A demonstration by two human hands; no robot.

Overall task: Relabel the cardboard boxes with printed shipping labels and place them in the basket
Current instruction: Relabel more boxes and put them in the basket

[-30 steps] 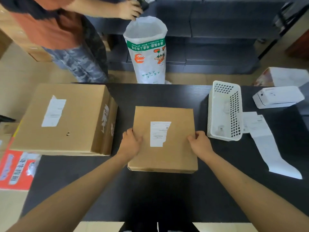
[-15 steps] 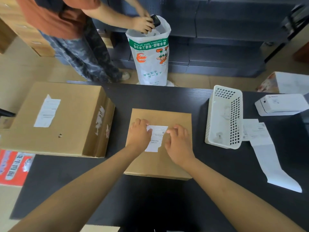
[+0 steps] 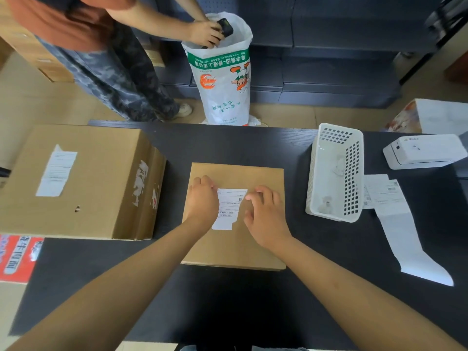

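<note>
A small flat cardboard box (image 3: 235, 249) lies on the black table (image 3: 253, 300) in front of me. On its top is stuck a white shipping label (image 3: 229, 209) with a torn lower corner. My left hand (image 3: 202, 198) rests on the box with fingers curled, covering the label's left edge. The bent fingertips of my right hand (image 3: 266, 219) touch the label's right edge. A white perforated basket (image 3: 334, 171) stands to the right of the box, with only small scraps inside. A large cardboard box (image 3: 101, 181) with its own label (image 3: 57, 171) sits at the left.
A white label printer (image 3: 425, 152) sits at the far right, and a strip of printed labels (image 3: 397, 224) trails beside the basket. Beyond the table a person (image 3: 83, 34) reaches into a white printed sack (image 3: 222, 79). Dark shelving stands behind.
Both hands moved from the small box's side edges onto the label, then spread slightly apart to its left and right edges. The person behind lowered a dark object into the sack.
</note>
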